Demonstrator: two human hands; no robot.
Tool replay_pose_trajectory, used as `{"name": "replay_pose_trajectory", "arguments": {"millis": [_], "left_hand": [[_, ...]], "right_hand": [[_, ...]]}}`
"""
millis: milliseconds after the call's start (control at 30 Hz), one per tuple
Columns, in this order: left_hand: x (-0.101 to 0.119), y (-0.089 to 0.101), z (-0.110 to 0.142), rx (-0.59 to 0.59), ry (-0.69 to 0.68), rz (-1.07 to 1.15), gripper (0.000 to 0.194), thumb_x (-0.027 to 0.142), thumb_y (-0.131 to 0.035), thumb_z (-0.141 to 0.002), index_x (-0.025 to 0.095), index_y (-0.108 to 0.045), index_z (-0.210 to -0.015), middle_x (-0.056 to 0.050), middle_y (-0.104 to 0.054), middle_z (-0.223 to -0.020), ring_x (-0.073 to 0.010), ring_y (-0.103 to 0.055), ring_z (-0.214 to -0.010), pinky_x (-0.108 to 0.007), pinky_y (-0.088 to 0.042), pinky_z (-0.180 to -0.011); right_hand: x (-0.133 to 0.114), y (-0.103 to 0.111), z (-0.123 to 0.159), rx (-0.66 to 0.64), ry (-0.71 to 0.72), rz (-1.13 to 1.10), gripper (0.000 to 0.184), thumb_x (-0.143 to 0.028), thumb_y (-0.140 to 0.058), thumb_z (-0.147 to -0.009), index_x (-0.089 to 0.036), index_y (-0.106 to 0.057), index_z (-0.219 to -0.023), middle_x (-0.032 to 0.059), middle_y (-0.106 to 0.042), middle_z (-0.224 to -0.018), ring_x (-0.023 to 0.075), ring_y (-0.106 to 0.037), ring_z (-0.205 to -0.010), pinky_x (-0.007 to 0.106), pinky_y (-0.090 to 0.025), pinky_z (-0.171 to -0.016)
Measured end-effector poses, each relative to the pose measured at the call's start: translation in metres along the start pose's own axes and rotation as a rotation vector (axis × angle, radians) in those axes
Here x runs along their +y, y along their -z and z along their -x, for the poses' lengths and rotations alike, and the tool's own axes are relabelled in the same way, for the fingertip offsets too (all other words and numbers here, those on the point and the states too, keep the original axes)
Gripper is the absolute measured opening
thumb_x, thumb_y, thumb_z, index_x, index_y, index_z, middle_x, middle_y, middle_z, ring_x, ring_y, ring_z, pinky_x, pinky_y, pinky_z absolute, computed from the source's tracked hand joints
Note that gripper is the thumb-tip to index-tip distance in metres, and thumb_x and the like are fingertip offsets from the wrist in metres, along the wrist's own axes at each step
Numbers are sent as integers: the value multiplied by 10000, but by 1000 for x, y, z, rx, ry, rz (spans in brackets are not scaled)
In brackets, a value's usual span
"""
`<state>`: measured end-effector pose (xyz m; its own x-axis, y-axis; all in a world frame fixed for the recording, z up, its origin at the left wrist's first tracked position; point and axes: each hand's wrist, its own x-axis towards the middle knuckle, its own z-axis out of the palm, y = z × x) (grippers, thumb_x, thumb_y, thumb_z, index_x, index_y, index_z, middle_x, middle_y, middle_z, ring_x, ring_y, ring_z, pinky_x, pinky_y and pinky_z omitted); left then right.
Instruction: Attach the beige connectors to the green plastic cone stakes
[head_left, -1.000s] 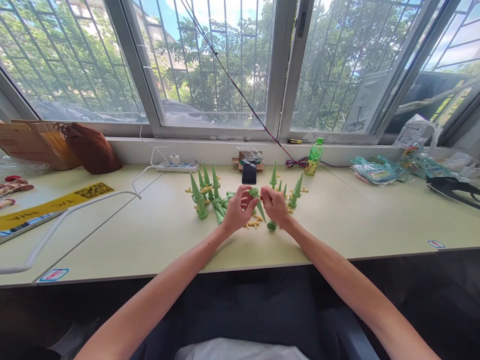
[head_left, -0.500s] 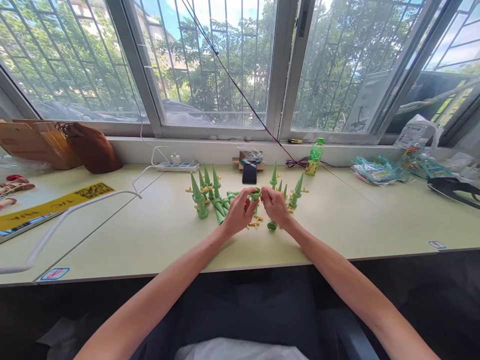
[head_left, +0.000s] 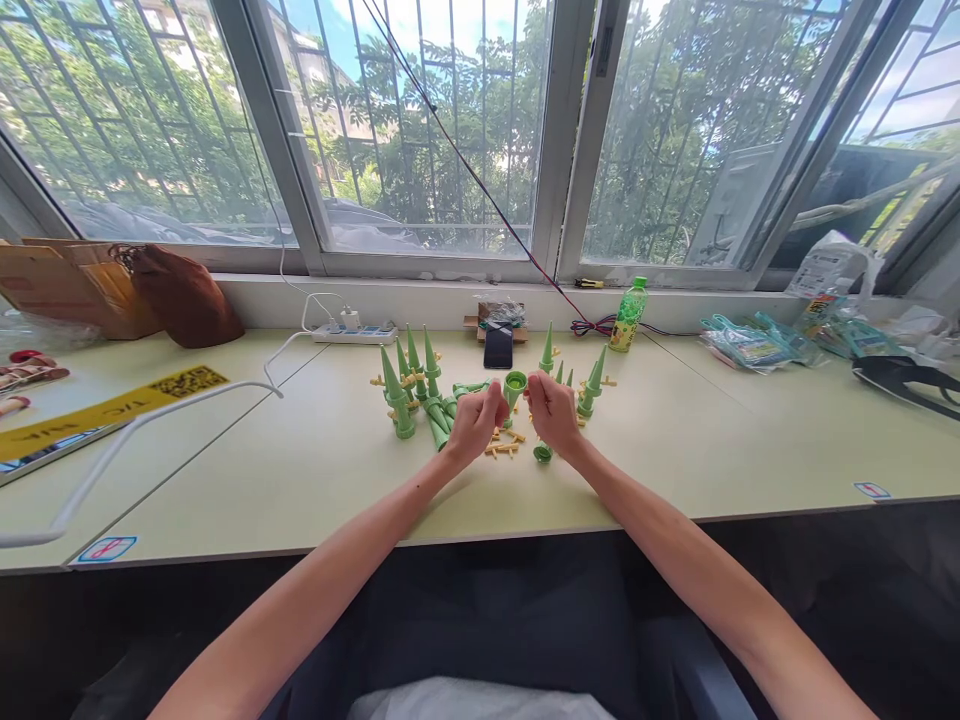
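Note:
Between my hands a green plastic watering spike (head_left: 515,382) is held with its round open cup facing up. My left hand (head_left: 478,420) is closed at its left side, gripping it. On its right, my right hand (head_left: 553,412) is closed with thumb and fingers pinched close to the spike; what lies between them is hidden. Small yellow valve pieces (head_left: 502,449) lie on the table below. Another green spike (head_left: 543,453) shows its cup end near my right wrist. Several loose green spikes (head_left: 438,424) lie left of my left hand.
Upright green spikes with yellow valves stand at the left (head_left: 396,395) and right (head_left: 593,384). Behind are a phone (head_left: 499,345), a green bottle (head_left: 628,316) and a power strip (head_left: 356,333). Plastic packets (head_left: 757,342) lie at the right; a white bent tube (head_left: 161,412) crosses the left.
My left fingers have curled from the cup's rim down to its side, so the open cup now shows more fully. My right hand has shifted slightly right.

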<state>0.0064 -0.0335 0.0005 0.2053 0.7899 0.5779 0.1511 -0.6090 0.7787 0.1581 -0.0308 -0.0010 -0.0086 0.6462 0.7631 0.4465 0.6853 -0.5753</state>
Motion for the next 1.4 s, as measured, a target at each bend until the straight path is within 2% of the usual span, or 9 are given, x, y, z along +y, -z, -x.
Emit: {"name": "replay_pose_trajectory", "arguments": {"millis": [67,133,267,433,633,867,1067,1233,1400], "left_hand": [[1,-1,-1,-61,53,33,745,694,-276,-923,156,-518,-470,-23,-477,-433,-76,-399,-399,-216,-299,-408],[2,-1,-1,-120,124,107,786,740,-259,-897,154,-529,-448,-31,-477,-409,-75,-383,-371,-220,-278,-387],[5,0,-2,-198,267,252,805,780,-273,-865,141,-550,-462,-44,-486,-402,-71,-349,-328,-229,-250,-359],[7,3,-1,-227,297,320,777,765,-354,-857,104,-650,-573,-64,-546,-469,-75,-401,-363,-217,-280,-363],[5,4,-1,-230,276,340,678,720,-457,-847,100,-675,-682,-46,-558,-535,-72,-427,-395,-205,-323,-364],[7,5,-1,-213,217,338,470,611,-575,-844,153,-523,-755,-6,-573,-641,-56,-457,-423,-172,-330,-355],[4,4,0,-255,150,304,376,552,-545,-891,180,-503,-915,44,-513,-614,-47,-426,-406,-167,-340,-371],[1,3,1,-248,62,192,365,522,-529,-906,185,-515,-1045,15,-558,-726,-45,-451,-462,-159,-368,-404],[1,5,3,-247,-17,75,318,473,-530,-916,193,-511,-1066,-12,-591,-824,-62,-511,-561,-168,-437,-485]], "right_hand": [[-1,0,0,-17,20,-6,442,-503,-290,-1007,-216,-414,-694,-26,-451,-552,108,-411,-494,246,-345,-537],[-3,1,0,-27,37,-13,437,-498,-292,-1008,-216,-401,-693,-22,-467,-573,104,-412,-501,243,-351,-544],[-3,1,0,-48,59,-18,434,-492,-300,-1008,-217,-377,-682,-26,-453,-572,100,-390,-496,240,-343,-538],[0,1,-1,-63,52,-18,448,-514,-290,-1006,-216,-382,-685,-28,-447,-561,102,-385,-501,241,-337,-536],[1,2,-1,-65,22,-18,470,-540,-273,-1001,-219,-362,-670,-29,-437,-539,103,-362,-488,247,-323,-521],[1,3,-2,-69,5,-15,477,-560,-281,-992,-220,-378,-672,-37,-408,-517,107,-355,-482,250,-309,-513],[3,1,-2,-68,-3,-18,460,-541,-291,-992,-219,-381,-676,-49,-362,-513,105,-333,-479,250,-295,-506],[2,2,-4,-68,-1,-2,449,-526,-300,-985,-219,-363,-664,-47,-354,-525,103,-316,-484,249,-285,-503],[2,4,-6,-91,4,9,442,-501,-316,-979,-215,-338,-643,-47,-327,-527,102,-283,-499,250,-266,-502]]}}
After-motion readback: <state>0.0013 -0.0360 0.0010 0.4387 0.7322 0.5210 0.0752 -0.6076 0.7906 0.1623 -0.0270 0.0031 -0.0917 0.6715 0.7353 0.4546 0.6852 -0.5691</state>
